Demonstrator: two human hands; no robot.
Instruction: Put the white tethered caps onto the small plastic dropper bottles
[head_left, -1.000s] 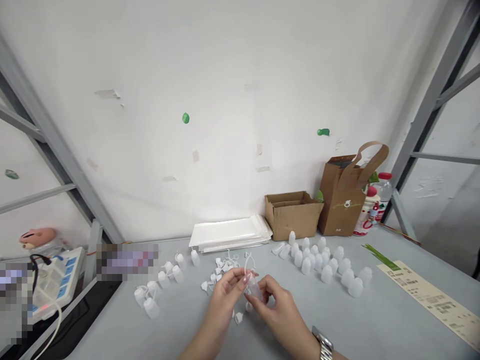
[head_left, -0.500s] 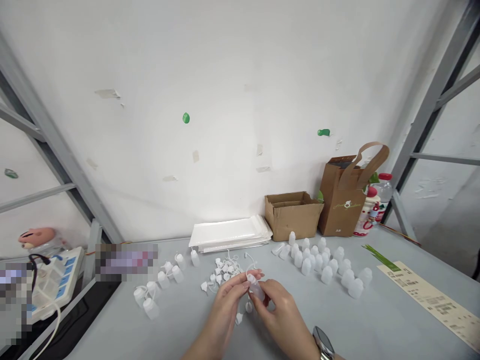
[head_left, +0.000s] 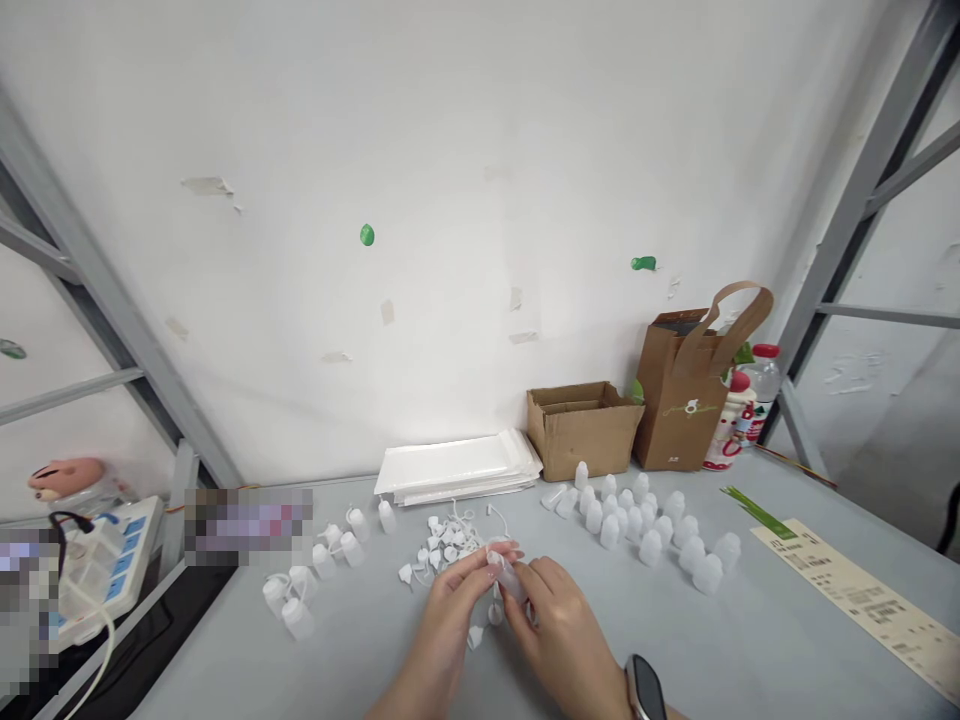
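Note:
Near the front middle of the grey table, my right hand [head_left: 551, 615] is wrapped round a small translucent bottle [head_left: 510, 580], which is tilted. My left hand [head_left: 461, 600] has its thumb and fingers pinched at the white cap [head_left: 495, 560] on the bottle's top end. Just beyond my left hand lies a pile of white caps with thin straps [head_left: 448, 545]. A loose cap [head_left: 475, 636] rests below the hands. Several capped bottles [head_left: 298, 618] stand at the left, and several uncapped translucent bottles [head_left: 651, 546] are grouped at the right.
White flat packets [head_left: 457, 468] lie against the wall beside an open cardboard box [head_left: 585, 440]. A brown paper bag [head_left: 679, 410] and a red-capped bottle [head_left: 763, 385] stand at the back right. Printed paper [head_left: 862, 600] lies at the right, a power strip [head_left: 131, 560] at the left.
The right hand's fingers have curled further round the bottle, and the left hand's fingers have shifted slightly at the cap. The whole view has moved a little.

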